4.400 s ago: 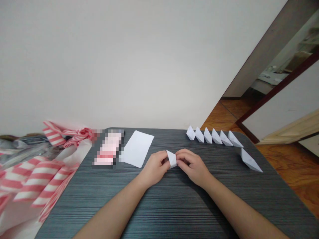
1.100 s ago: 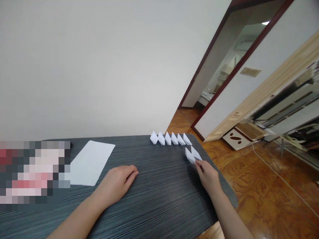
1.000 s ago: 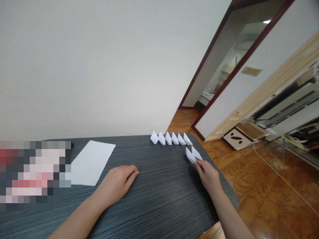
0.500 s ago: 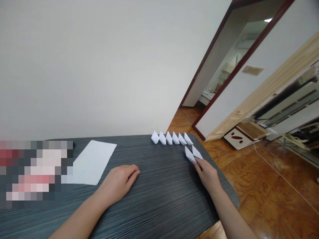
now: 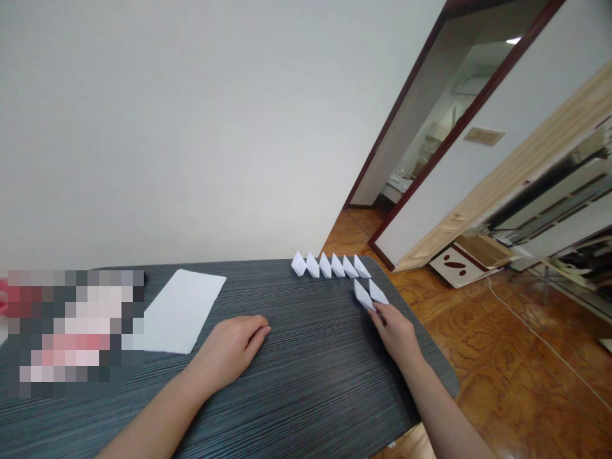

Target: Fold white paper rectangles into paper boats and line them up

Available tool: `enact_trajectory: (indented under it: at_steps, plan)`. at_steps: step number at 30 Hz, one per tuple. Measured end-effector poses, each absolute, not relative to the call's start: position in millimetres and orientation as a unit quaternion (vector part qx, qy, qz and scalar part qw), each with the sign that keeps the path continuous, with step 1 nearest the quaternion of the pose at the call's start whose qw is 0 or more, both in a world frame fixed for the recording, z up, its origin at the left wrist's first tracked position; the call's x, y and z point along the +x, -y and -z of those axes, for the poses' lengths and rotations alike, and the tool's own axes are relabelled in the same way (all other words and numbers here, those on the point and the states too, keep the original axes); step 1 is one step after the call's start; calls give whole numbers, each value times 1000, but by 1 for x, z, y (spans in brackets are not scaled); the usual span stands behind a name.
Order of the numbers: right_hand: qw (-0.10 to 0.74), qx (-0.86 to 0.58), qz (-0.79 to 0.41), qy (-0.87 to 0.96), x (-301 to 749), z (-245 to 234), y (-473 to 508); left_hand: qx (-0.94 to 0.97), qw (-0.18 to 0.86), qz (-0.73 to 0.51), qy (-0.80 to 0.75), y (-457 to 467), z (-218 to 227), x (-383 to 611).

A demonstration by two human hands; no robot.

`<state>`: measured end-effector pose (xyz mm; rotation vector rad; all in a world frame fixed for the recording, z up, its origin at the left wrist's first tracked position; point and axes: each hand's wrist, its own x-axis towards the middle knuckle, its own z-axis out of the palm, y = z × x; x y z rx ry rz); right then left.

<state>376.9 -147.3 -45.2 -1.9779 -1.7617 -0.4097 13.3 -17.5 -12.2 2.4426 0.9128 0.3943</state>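
Note:
My right hand [image 5: 393,330] pinches the near end of a white folded paper boat [image 5: 364,296] at the table's right side. A second paper boat [image 5: 379,292] stands just right of it, close to my fingertips. Behind these two, several more paper boats [image 5: 326,265] stand in a row along the back edge. My left hand [image 5: 236,345] rests on the dark table with its fingers curled in and nothing showing in them. Left of it lies a stack of white paper [image 5: 182,312], its near corner close to my wrist.
The dark wood-grain table [image 5: 306,395] has a rounded right edge, with brown floor [image 5: 507,357] beyond. A white wall [image 5: 191,127] rises behind it. At far left an area is blurred out by pixels. A cardboard box [image 5: 482,250] sits on the floor at right.
Both hands hold nearly the same places, and the right hand still grips the paper boat. The whole view has shifted very slightly.

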Motion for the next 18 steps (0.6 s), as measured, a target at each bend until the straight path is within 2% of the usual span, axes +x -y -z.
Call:
enact_trajectory:
  at_steps: [6,13,18]
  plan:
    - [227,-738,145,619,370,39,152,898,246,-156,-331,17,12,12]
    - [206,-729,208,619,365,29,159,901,239,-171,-319,19,11,8]
    - [175,-646,112,735,331,15,140,883,137,-209,-397,18,5,1]
